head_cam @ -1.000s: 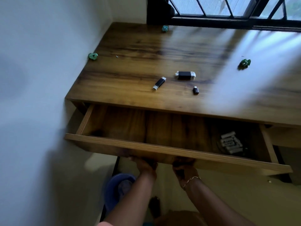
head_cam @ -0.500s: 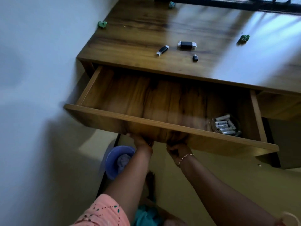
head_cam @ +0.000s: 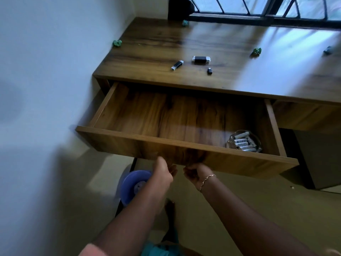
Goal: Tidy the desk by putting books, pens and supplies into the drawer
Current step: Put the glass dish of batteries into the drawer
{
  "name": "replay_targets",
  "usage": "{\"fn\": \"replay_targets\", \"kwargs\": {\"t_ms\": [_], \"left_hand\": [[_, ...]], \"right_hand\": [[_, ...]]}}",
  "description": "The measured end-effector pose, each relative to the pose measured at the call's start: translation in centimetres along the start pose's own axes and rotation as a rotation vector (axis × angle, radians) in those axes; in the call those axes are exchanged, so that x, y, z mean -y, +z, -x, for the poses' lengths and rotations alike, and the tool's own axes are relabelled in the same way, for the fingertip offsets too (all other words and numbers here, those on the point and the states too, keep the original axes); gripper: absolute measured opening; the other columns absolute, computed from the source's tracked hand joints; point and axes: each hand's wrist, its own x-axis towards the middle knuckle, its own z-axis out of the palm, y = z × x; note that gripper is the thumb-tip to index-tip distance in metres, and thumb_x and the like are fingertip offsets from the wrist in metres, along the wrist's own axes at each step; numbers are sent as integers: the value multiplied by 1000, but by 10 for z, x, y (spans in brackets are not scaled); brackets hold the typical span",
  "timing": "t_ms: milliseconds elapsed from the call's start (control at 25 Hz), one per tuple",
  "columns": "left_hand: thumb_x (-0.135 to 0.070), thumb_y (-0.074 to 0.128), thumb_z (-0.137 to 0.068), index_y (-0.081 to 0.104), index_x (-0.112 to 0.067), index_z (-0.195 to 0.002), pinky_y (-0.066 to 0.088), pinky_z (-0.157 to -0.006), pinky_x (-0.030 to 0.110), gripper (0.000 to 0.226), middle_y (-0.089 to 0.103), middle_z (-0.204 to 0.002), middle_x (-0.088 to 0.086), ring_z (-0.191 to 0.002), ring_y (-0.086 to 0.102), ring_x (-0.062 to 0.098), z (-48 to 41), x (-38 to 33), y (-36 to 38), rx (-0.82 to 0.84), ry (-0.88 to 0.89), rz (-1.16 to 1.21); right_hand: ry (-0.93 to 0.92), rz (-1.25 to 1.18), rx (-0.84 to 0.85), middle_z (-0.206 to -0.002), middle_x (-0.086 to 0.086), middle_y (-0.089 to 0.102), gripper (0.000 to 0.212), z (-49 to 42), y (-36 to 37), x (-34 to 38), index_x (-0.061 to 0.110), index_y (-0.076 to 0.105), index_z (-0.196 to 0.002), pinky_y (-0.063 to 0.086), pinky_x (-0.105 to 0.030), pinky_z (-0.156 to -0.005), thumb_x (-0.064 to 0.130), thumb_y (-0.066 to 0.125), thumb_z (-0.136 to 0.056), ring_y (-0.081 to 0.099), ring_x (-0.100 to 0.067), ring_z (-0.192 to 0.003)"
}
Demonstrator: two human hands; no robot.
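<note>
The stiff, heavy-looking drawer (head_cam: 184,145) is gripped from beneath its near edge by the curled left hand (head_cam: 163,172) and right hand (head_cam: 195,172).

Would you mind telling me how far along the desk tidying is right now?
Done: the drawer is pulled open, holding only a glass dish of batteries. In hand: the left hand and right hand sit under its front edge. Left: three small black gadgets and green scraps lie on the desk.
</note>
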Motion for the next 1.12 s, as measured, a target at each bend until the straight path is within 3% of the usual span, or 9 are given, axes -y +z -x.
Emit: {"fn": "replay_targets", "kwargs": {"t_ms": [120, 280, 400, 560, 680, 800, 880, 960, 1120], "left_hand": [[-27, 49, -95, 61, -9, -91, 47, -83, 40, 22, 60, -87, 10, -87, 58, 24, 44, -6, 9, 127, 76, -160], [-19, 47, -96, 61, -12, -91, 48, -70, 30, 16, 59, -82, 5, -77, 56, 17, 67, -40, 14, 174, 453, -306], [-17, 47, -96, 61, -15, -90, 46, -65, 25, 15, 60, -86, 4, -77, 55, 14, 67, -72, 30, 194, 640, -437], [-17, 53, -93, 65, -13, -92, 47, -66, 26, 12, 62, -86, 2, -77, 56, 11, 46, -109, 68, 195, 802, -544], [-18, 55, -92, 66, -12, -94, 47, -70, 29, 12, 63, -88, 4, -78, 57, 13, 16, -140, 102, 169, 888, -671], [-18, 52, -93, 64, -10, -97, 46, -69, 29, 15, 65, -94, 7, -83, 60, 21, -20, -175, 137, 93, 947, -842], [-19, 54, -91, 65, -8, -97, 50, -76, 33, 16, 66, -99, 10, -93, 62, 26, -40, -194, 155, 22, 1004, -963], [-21, 58, -89, 64, -10, -98, 50, -85, 36, 15, 62, -105, 9, -99, 59, 25, -57, -210, 167, -57, 1083, -1089], [-19, 62, -87, 60, -8, -111, 46, -87, 31, 26, 56, -116, 8, -109, 52, 23, -76, -233, 186, -138, 1182, -1226]], "right_hand": [[-77, 154, 123, -69, -14, 51, 16, 33, 19, 15, -3, 55, -80, 40, -26, -53, -7, 42, -88, 49, -20, -56], [-311, 368, 245, -79, -15, 54, 12, 70, 29, 45, -1, 61, -88, 47, -32, -67, -6, 50, -86, 52, -22, -71], [-549, 546, 164, -81, -6, 62, 18, 76, 34, 80, 2, 64, -102, 52, -37, -83, 0, 58, -85, 60, -20, -82], [-819, 814, -16, -94, -4, 68, 20, 56, 45, 137, 7, 68, -103, 50, -31, -80, 7, 61, -84, 62, -16, -91], [-935, 979, -160, -107, -6, 68, 23, 31, 56, 176, 8, 68, -106, 44, -21, -79, 8, 59, -85, 61, -16, -98], [-1064, 1196, -260, -115, -8, 64, 27, 4, 72, 222, 9, 65, -112, 43, -25, -86, 9, 56, -87, 59, -22, -106], [-1123, 1291, -296, -120, -7, 61, 29, -11, 81, 251, 10, 63, -115, 42, -25, -86, 9, 54, -88, 57, -23, -108], [-1175, 1343, -333, -122, -7, 60, 28, -25, 87, 274, 9, 63, -114, 41, -25, -84, 8, 53, -88, 57, -25, -108], [-1242, 1416, -390, -117, -9, 65, 25, -57, 102, 315, 10, 69, -105, 48, -32, -85, 6, 53, -86, 61, -29, -103]]}}
